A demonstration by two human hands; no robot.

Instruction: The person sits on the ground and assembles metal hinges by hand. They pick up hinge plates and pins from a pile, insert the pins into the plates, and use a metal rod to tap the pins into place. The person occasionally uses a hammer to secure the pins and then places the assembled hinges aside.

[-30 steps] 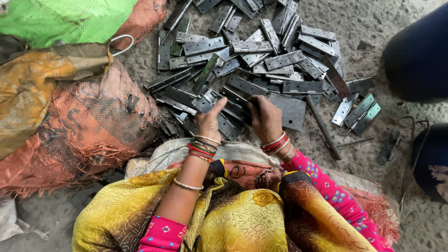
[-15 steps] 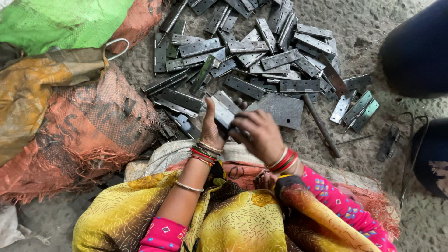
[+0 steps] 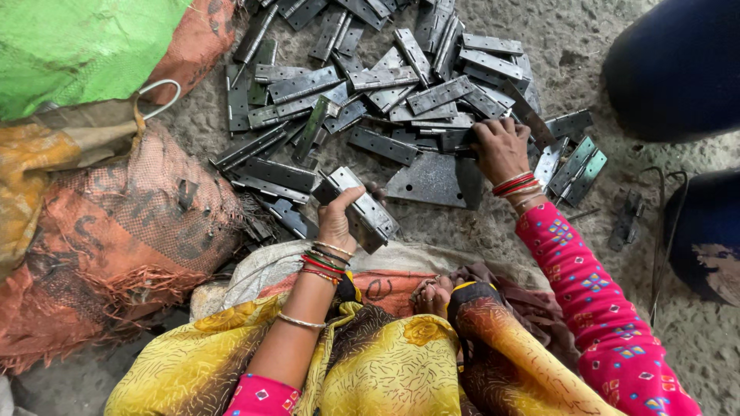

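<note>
Hinge stack (image 3: 361, 208): several flat grey steel hinge leaves, dull and scuffed, bundled together and tilted above the floor just in front of the knees. Left hand (image 3: 337, 223) grasps this stack, thumb along its near side. Right hand (image 3: 499, 150) rests fingers-down on the hinge pile (image 3: 385, 85) spread over the sandy floor (image 3: 555, 46); whether it pinches a piece cannot be told, since the fingertips are hidden. Large flat plate (image 3: 432, 181) lies between both hands. Woven sacks (image 3: 116, 223) lie to the left, cut off by the frame edge.
</note>
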